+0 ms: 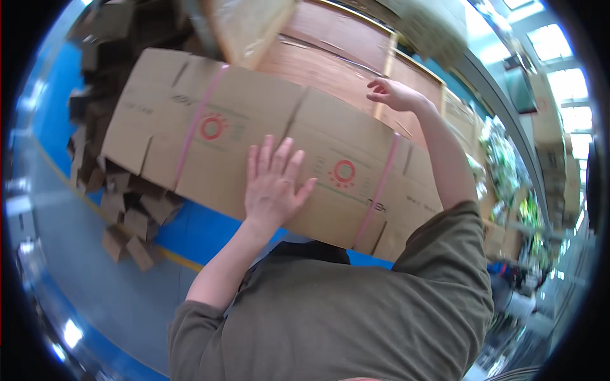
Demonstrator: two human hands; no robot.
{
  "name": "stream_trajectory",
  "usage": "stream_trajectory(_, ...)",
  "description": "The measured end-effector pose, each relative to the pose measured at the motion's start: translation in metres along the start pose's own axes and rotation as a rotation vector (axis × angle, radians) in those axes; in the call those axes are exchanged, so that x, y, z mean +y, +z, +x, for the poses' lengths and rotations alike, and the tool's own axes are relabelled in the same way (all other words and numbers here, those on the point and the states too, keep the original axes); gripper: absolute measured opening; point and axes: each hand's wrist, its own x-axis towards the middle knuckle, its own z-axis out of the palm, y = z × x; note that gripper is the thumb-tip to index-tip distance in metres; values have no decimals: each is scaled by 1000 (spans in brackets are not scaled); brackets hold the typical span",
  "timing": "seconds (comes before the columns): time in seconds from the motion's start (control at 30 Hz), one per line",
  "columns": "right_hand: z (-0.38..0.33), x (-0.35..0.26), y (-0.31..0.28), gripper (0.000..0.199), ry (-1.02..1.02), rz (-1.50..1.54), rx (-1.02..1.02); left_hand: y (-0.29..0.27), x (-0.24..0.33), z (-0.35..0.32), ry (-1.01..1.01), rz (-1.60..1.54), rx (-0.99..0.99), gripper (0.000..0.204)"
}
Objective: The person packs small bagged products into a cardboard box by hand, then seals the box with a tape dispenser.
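Observation:
A long bundle of flattened cardboard boxes [305, 140] lies across in front of me, bound by two pink straps [202, 124]. Red round marks are printed on its top sheet. My left hand [273, 181] rests flat on the middle of that sheet, fingers spread. Beyond the bundle's far edge, my right hand [397, 96] hovers over reddish-brown wooden panels [318, 66] with its fingers loosely curled and apart. Nothing shows in either hand.
Small cardboard boxes [143, 222] are heaped at the left on a blue floor strip [190, 232] with a yellow line. A blurred pale board [248, 28] leans at the far side. Green and clear plastic-wrapped goods [508, 159] stand to the right.

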Motion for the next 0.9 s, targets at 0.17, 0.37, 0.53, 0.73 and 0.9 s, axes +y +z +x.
stream_trajectory(0.17, -27, 127, -12, 71, 426, -98, -43, 1, 0, 9, 26, -1, -23, 47)
stream_trajectory(0.37, -17, 273, -6, 76, 551, -31, 238, 5, 3, 13, 1, 65, -86, 41)
stream_trajectory(0.53, -31, 290, 7, 78, 546, -15, 53, 9, 6, 12, 4, 118, -77, 42)
stream_trajectory(0.73, -52, 336, 23, 81, 616, 43, 43, 11, 11, 10, 32, 131, -81, 43)
stream_trajectory(0.9, -34, 370, 30, 103, 962, 281, 242, 11, 12, 12, 34, 136, -88, 42)
